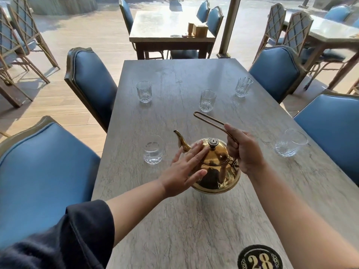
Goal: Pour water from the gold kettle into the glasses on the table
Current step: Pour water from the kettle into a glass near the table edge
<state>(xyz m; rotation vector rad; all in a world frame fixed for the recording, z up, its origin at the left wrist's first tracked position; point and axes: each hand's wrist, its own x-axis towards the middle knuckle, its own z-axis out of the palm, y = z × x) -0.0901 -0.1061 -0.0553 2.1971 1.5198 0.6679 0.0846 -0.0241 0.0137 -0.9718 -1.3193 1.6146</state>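
Note:
The gold kettle [217, 171] stands on the grey table [194, 220], its spout pointing far left toward a near-left glass [153, 150] that holds some water. My right hand [242, 150] is closed around the kettle's long wire handle. My left hand [186, 169] lies flat, fingers spread, against the lid and left side of the kettle. A glass [143, 91] stands at the far left, another glass [207, 100] in the middle and a third glass [243, 87] at the far right. One more glass [290, 143] sits at the near right.
Blue padded chairs [93, 84] line both long sides of the table. A round black marker with the number 28 [260, 258] lies at the near edge. Another table [171, 28] with wooden boxes stands beyond the far end.

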